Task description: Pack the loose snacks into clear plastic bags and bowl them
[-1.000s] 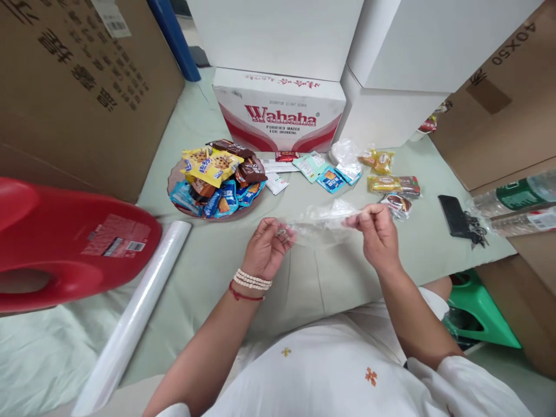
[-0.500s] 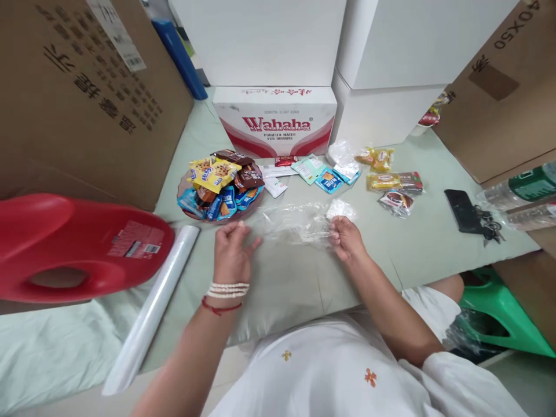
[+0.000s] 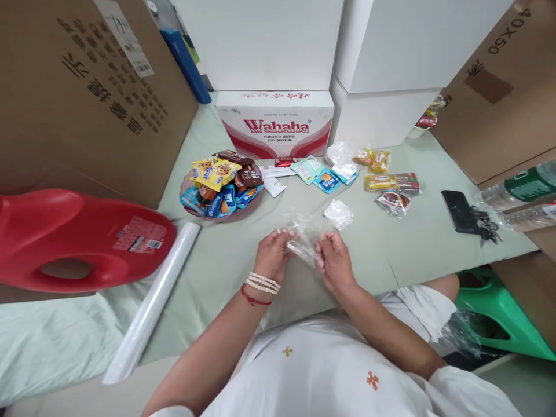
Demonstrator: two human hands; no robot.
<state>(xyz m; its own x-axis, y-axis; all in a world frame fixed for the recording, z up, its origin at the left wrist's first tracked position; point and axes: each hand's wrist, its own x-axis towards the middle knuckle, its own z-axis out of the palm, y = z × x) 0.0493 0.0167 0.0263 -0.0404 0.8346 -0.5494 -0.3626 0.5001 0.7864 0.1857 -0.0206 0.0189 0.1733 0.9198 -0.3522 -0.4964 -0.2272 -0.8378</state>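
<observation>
A clear, crinkled piece of plastic film (image 3: pixel 304 248) is stretched between my two hands above the near part of the table. My left hand (image 3: pixel 274 253), with beaded bracelets and a red cord at the wrist, pinches its left side. Fingers of my right hand (image 3: pixel 335 260) are closed on its right side. Just beyond my right hand lies a crumpled wad of clear plastic (image 3: pixel 339 214). Beyond my left hand, to the left, a bowl (image 3: pixel 256 207) holds several wrapped snacks in yellow, brown and blue packets (image 3: pixel 217 174).
A roll of plastic film (image 3: pixel 152 301) and a red jug (image 3: pixel 82 243) lie on the left. At the back stand a Wahaha carton (image 3: pixel 275 124) and white boxes. Loose snack packets (image 3: pixel 393 182) lie right of centre. A phone (image 3: pixel 458 209) and keys are at far right.
My left hand has moved right, bringing both hands close together. The film, earlier spread wide between them, is now gathered into a narrower piece.
</observation>
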